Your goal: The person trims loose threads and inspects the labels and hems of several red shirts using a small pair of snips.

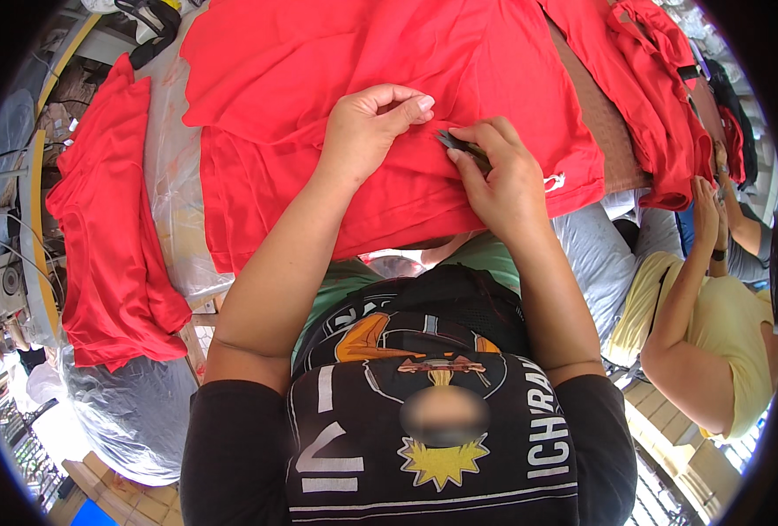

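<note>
Hands on red cloth: head view shows the left hand (pixel 367 123) pinching the red garment (pixel 319 79), thumb and forefinger closed on a fold. The right hand (pixel 499 180), fingers curled, grips small dark snips (pixel 461 145) against the same fabric spread across the table. A red stack (pixel 108 228) lies left; another person's arm (pixel 683 307) works right.
</note>
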Tool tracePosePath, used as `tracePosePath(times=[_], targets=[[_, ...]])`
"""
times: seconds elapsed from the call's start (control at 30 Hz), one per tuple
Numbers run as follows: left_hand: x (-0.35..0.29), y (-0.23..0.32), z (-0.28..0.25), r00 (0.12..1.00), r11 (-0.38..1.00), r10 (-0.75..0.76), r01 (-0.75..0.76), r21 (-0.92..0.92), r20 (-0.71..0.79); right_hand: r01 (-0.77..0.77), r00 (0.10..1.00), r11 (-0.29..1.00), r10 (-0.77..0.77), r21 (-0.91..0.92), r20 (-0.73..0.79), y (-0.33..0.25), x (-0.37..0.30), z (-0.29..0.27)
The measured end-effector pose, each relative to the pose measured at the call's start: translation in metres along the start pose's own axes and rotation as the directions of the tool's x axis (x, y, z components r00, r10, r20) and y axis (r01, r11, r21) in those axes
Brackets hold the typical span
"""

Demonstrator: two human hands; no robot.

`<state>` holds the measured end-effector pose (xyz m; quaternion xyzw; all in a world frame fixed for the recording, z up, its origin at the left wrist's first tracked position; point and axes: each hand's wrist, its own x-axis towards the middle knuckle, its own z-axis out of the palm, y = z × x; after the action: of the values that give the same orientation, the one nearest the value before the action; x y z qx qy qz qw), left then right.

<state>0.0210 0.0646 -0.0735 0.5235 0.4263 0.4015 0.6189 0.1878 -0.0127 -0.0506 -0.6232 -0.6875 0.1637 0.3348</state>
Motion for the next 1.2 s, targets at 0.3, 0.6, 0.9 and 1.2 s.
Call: tracePosePath(times=[0.3,0.6,0.9,1.2], targets=[[-0.013,0.02,-0.015,0.942,0.999,0.01,-0.02,0.026,0.336,0.057,0.998,0.994,-0.057,-0.091,0.002,-0.003,0.003,-0.003],[-0.08,0.089,-0.035,0.87,0.832,-0.224,-0.065,0.552,0.44,-0.014,0.986,1.0,0.016,0.011,-0.168,-0.006,-0.004,-0.052],[-0.106,0.016,-0.008,0.943,0.515,0.131,-0.328,0.792,0.306,0.136,0.974,0.989,-0.144,-0.059,-0.176,-0.021,-0.005,-0.079],[-0.137,0.1,-0.052,0.778,0.448,-0.351,-0.349,0.823,0.521,0.245,0.969,0.916,-0.246,-0.316,0.038,-0.038,0.019,-0.131]])
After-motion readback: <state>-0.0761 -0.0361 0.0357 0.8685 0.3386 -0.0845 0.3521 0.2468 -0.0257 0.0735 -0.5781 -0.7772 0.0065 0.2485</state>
